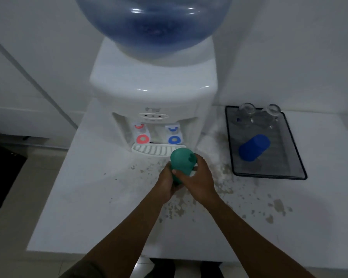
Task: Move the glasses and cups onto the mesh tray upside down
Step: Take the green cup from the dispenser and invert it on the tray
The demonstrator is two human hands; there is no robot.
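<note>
Currently you hold one teal-green plastic cup (pixel 181 165) in front of the white water dispenser (pixel 153 93), above the speckled white counter (pixel 100 193) and well apart from the black wire-mesh tray (pixel 295 145) to your right. Your left hand (pixel 167 184) wraps the cup's lower end; your right hand (pixel 197 178) closes over its side, so both hands are clasped on it. Step in hand, by judgement: turning the cup over, its closed base apparently towards the camera. Next move calls for a carry rightwards and a rim-down set onto bare mesh at the tray's near end. Count on tray: two clear drinking glasses (pixel 258 115) at the far edge, seemingly inverted; one blue plastic cup (pixel 254 147), mid-tray. Count in hand: one. Total: two glasses, two cups.
</note>
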